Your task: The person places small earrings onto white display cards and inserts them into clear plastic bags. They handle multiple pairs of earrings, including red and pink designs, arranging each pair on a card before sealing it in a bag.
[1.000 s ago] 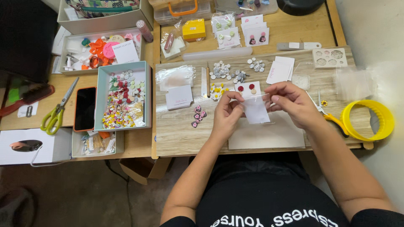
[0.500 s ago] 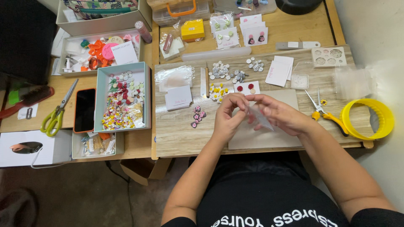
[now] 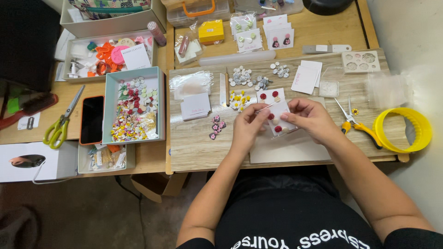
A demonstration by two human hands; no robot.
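White small earring card with red round studs (image 3: 278, 121) sits pinched between both hands over the pale wood desk (image 3: 194, 147), just above a flat white board (image 3: 290, 151). Left hand (image 3: 248, 123): fingers curled, tips closed on the card's left edge. Right hand (image 3: 311, 118): fingers closed on the card's right side. Second white card with red studs (image 3: 271, 95) lies just behind. Small pink charms (image 3: 216, 126) rest left of the left hand. Yellow-handled pliers (image 3: 357, 126) and yellow plastic ring (image 3: 404, 130) lie right of the right hand. Teal tray of mixed beads (image 3: 134, 109) is well left.
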